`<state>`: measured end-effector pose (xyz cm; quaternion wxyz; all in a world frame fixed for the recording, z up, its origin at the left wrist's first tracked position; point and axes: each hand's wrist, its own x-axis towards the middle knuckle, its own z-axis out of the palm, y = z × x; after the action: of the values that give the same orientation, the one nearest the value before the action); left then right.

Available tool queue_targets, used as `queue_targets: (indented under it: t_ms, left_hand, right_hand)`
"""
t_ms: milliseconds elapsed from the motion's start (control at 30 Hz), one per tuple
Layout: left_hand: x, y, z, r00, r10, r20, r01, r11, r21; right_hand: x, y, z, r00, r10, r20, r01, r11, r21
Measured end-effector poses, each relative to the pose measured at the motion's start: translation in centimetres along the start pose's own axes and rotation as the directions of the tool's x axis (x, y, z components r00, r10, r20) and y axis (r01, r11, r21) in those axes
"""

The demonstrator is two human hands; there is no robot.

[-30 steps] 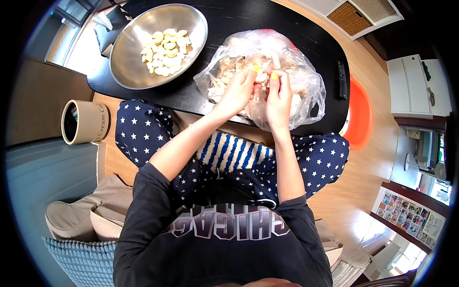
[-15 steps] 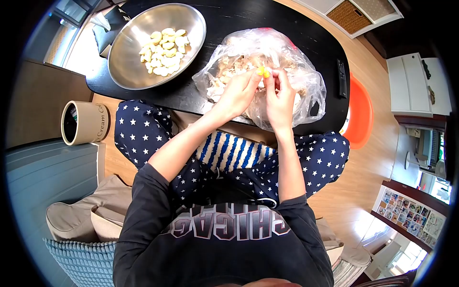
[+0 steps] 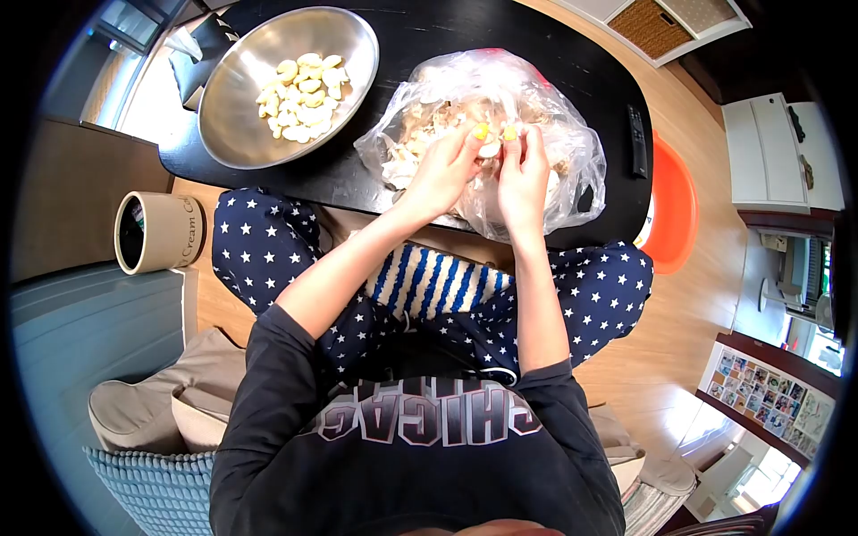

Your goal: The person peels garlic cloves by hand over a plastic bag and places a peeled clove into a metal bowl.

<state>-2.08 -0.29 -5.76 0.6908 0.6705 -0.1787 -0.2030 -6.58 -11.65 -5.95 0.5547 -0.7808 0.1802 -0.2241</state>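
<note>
Both my hands are over a clear plastic bag (image 3: 585, 165) that holds pale garlic and papery skins. Between my fingertips is a small whitish garlic clove (image 3: 489, 149), partly hidden by the fingers. My left hand (image 3: 444, 174) pinches it from the left, thumb on top. From the other side, the thumb and fingers of my right hand (image 3: 523, 183) close at its edge, perhaps on a bit of skin. To the left, a wide steel bowl (image 3: 223, 125) contains a heap of peeled garlic cloves (image 3: 304, 100).
The bag and bowl stand on a black table (image 3: 411, 31) with rounded corners. A remote control (image 3: 636, 143) lies near its right edge, beside an orange tub (image 3: 681, 210) on the floor. At left stands a beige bin (image 3: 165, 232). A striped cloth (image 3: 438, 281) covers my lap.
My thumbs have moved slightly apart, and more of the whitish clove shows between them. The bag and bowl sit almost the same in view, shifted a little with the camera.
</note>
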Motion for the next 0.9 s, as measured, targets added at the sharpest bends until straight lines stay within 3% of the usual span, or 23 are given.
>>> queue_targets:
  t_ms: [67, 133, 267, 300, 367, 500, 567, 600, 667, 767, 900]
  left_hand:
    - [0.2, 0.0, -0.6, 1.0, -0.018, 0.004, 0.018, 0.997, -0.08]
    - [0.3, 0.9, -0.8, 1.0, 0.003, -0.029, -0.007, 0.991, -0.134]
    - [0.2, 1.4, -0.9, 0.998, -0.041, -0.04, 0.036, 0.994, -0.106]
    - [0.2, 1.1, -0.9, 0.998, -0.041, -0.04, 0.037, 0.994, -0.107]
    - [0.3, 0.4, -1.0, 0.998, -0.07, -0.01, 0.069, 0.996, -0.063]
    - [0.3, 0.6, -0.8, 0.997, -0.075, -0.03, 0.072, 0.993, -0.097]
    - [0.4, 0.3, -1.0, 0.999, -0.043, -0.004, 0.043, 0.996, -0.081]
    - [0.3, 0.4, -1.0, 0.999, -0.044, -0.005, 0.043, 0.996, -0.082]
    - [0.3, 0.6, -1.1, 0.999, -0.049, 0.013, 0.049, 0.999, 0.003]
    - [0.1, 0.7, -1.1, 0.999, 0.011, 0.051, -0.013, 0.998, 0.057]
    - [-0.2, 1.9, -1.0, 0.999, -0.053, 0.002, 0.053, 0.999, 0.011]
  right_hand:
    - [0.2, 0.1, -0.5, 1.0, -0.016, -0.014, 0.015, 0.999, -0.05]
    - [0.1, 0.1, -1.2, 0.987, -0.11, 0.12, 0.144, 0.935, -0.323]
    - [-0.1, -0.5, -1.2, 0.958, -0.28, 0.059, 0.277, 0.852, -0.444]
    - [-0.1, -0.8, -1.2, 0.958, -0.28, 0.061, 0.277, 0.852, -0.444]
    - [-0.2, -1.5, -1.3, 0.992, -0.119, 0.052, 0.127, 0.823, -0.554]
    - [0.0, -1.9, -1.6, 0.99, -0.136, 0.039, 0.131, 0.783, -0.608]
    - [0.4, -1.1, -1.3, 0.958, -0.287, -0.011, 0.271, 0.916, -0.295]
    - [0.3, -1.3, -1.2, 0.958, -0.287, -0.009, 0.271, 0.916, -0.296]
    - [0.1, -1.6, -1.0, 0.991, -0.064, 0.12, 0.05, 0.992, 0.117]
    - [0.1, -1.3, -1.0, 0.964, -0.099, 0.246, 0.063, 0.987, 0.151]
    - [0.4, -1.0, -1.4, 0.963, -0.105, 0.248, 0.061, 0.982, 0.179]
